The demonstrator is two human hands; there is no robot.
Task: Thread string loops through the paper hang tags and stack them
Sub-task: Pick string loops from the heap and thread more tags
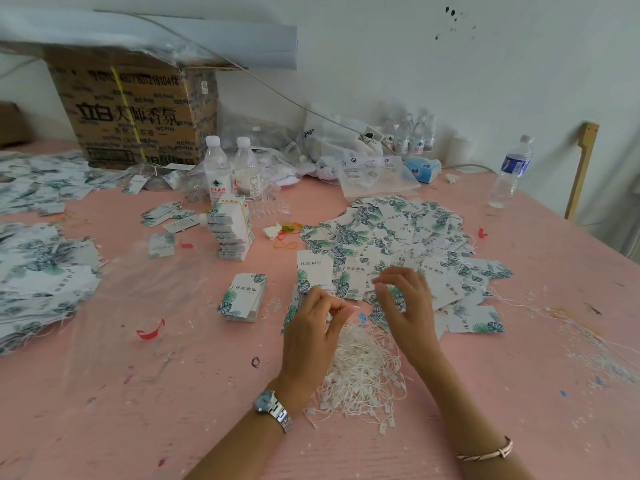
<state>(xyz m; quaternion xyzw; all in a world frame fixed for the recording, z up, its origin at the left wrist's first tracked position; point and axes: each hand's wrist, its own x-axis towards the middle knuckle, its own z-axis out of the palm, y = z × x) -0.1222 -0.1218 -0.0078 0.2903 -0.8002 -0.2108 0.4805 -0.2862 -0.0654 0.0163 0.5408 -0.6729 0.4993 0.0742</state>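
Your left hand [311, 329] pinches a string loop [339, 310] over the string pile [363, 370], lower centre, presumably heaped close for picking. Your right hand [408, 306]: fingertips pinched, contents indiscernible, beside fanned hang tags [381, 230].

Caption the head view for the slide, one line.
Left hand pinches a string loop above the string pile, right hand poised over loose hang tags, neat stack alongside.
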